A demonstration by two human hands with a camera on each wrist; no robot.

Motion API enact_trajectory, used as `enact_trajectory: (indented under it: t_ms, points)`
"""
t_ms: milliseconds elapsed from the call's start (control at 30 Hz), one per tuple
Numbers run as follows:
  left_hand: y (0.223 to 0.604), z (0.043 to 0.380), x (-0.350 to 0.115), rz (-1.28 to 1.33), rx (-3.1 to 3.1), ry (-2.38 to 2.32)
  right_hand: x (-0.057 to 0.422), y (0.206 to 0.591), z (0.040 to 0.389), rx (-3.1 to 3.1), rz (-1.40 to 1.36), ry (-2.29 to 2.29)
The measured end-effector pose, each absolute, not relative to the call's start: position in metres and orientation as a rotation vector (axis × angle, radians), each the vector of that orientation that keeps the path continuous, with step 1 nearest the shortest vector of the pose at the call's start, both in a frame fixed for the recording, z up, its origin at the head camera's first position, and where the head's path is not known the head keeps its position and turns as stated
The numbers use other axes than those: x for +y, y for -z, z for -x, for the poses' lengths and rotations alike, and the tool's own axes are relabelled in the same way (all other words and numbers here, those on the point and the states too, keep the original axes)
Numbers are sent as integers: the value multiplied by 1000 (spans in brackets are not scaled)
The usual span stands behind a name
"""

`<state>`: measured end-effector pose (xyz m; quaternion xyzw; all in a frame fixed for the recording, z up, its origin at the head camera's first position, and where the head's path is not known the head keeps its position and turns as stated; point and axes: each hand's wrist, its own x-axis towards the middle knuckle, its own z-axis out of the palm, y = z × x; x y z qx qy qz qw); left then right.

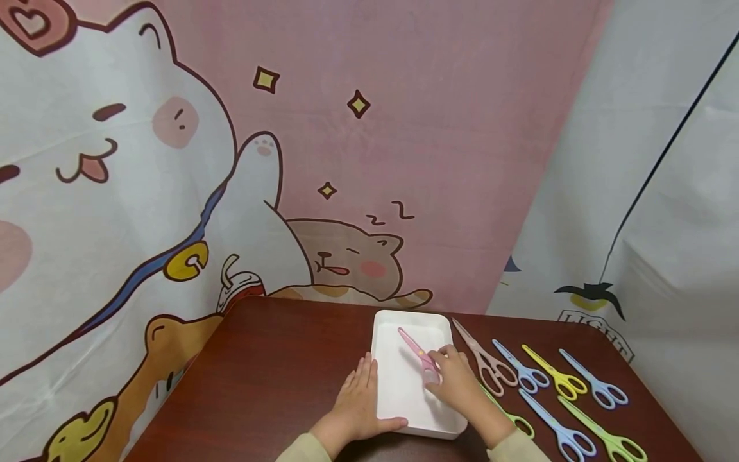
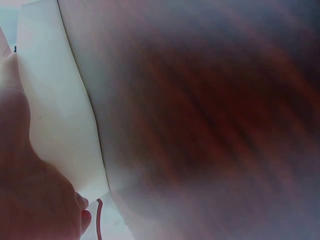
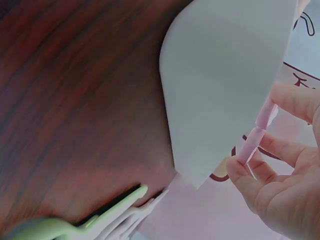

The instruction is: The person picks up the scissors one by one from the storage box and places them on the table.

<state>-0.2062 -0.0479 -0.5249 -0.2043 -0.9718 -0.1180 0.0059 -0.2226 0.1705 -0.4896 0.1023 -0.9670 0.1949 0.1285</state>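
Note:
A white rectangular tray [image 1: 395, 398] lies on the brown table. My left hand [image 1: 358, 399] rests against the tray's left side with straight fingers, its thumb along the near edge. In the left wrist view, the same hand [image 2: 32, 165] lies along the white tray wall [image 2: 60, 110]. My right hand [image 1: 458, 382] holds a pair of pink scissors [image 1: 411, 342] over the tray, gripping the handles, blades pointing away and left. The right wrist view shows fingertips pinching the pink handles [image 3: 251, 145] just beyond the tray wall [image 3: 220, 75].
Right of the tray lie several scissors: a dusty-pink pair [image 1: 482, 356], a yellow pair [image 1: 551, 370], blue pairs [image 1: 522, 369] and green pairs [image 1: 603, 433]. One green pair [image 1: 522, 423] is partly hidden by my right forearm. Behind the table hangs a cartoon-cat cloth [image 1: 450, 160].

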Motion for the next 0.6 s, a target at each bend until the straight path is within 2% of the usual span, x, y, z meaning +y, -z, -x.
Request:
enact_trajectory:
  t_ms: [600]
  points:
    - [528, 207, -49, 652, -3020, 383, 209, 483, 216, -2774, -254, -565]
